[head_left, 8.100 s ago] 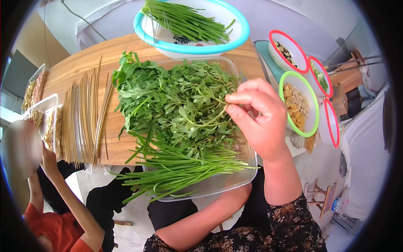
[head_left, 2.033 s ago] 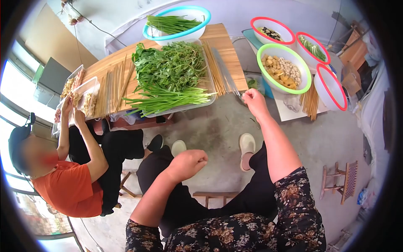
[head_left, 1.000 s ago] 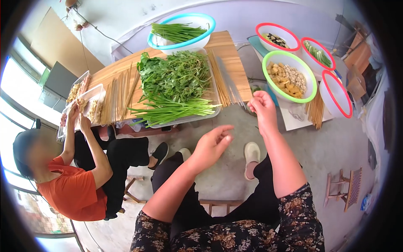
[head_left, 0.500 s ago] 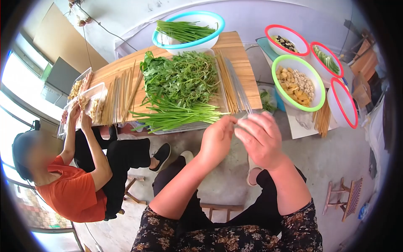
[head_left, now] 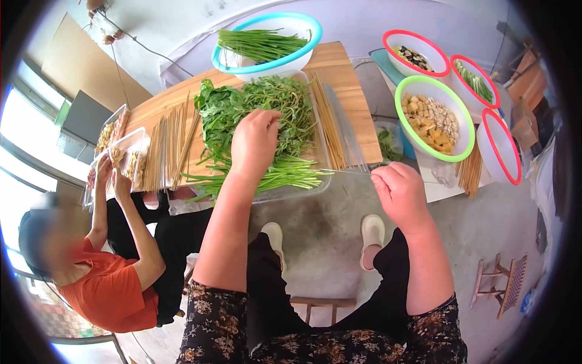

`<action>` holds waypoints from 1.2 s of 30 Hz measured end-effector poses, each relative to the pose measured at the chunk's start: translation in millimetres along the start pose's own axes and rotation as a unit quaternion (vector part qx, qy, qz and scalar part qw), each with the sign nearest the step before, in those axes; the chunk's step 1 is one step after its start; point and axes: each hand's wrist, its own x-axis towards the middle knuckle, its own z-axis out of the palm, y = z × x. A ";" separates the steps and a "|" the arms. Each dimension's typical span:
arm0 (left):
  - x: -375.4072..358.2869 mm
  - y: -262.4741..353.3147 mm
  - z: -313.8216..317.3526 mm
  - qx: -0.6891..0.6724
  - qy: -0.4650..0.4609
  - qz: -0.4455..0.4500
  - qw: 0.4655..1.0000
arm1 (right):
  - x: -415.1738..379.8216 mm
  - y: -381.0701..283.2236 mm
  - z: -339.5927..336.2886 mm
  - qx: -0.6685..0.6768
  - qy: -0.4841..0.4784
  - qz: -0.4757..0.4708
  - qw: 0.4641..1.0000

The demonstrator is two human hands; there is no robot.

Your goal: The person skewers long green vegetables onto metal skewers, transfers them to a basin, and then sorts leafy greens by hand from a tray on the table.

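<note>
My left hand (head_left: 256,141) is over the tray of leafy greens (head_left: 233,118), its fingers pinched together among the leaves; what lies between them is hidden. My right hand (head_left: 400,193) is closed on a thin metal skewer (head_left: 348,171) near the table's right corner. The skewer points left toward the long green stems (head_left: 291,174) at the tray's front. Bamboo sticks (head_left: 327,121) and more metal skewers (head_left: 347,130) lie along the tray's right side.
A blue-rimmed bowl (head_left: 297,60) of green stems stands behind the tray. Right are a green-rimmed bowl (head_left: 465,142) and several red-rimmed bowls. A co-worker in an orange shirt (head_left: 115,291) handles food at left, near bamboo sticks (head_left: 163,148). A woven stool (head_left: 512,285) stands right.
My left hand has moved up and left from beside my right hand onto the greens. My right hand has shifted slightly right and down, and the skewer now shows between the hands.
</note>
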 end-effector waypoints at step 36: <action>-60.6 -8.1 -48.2 -0.721 0.162 -0.247 0.626 | 40.7 -120.1 92.2 0.286 -0.069 0.087 0.952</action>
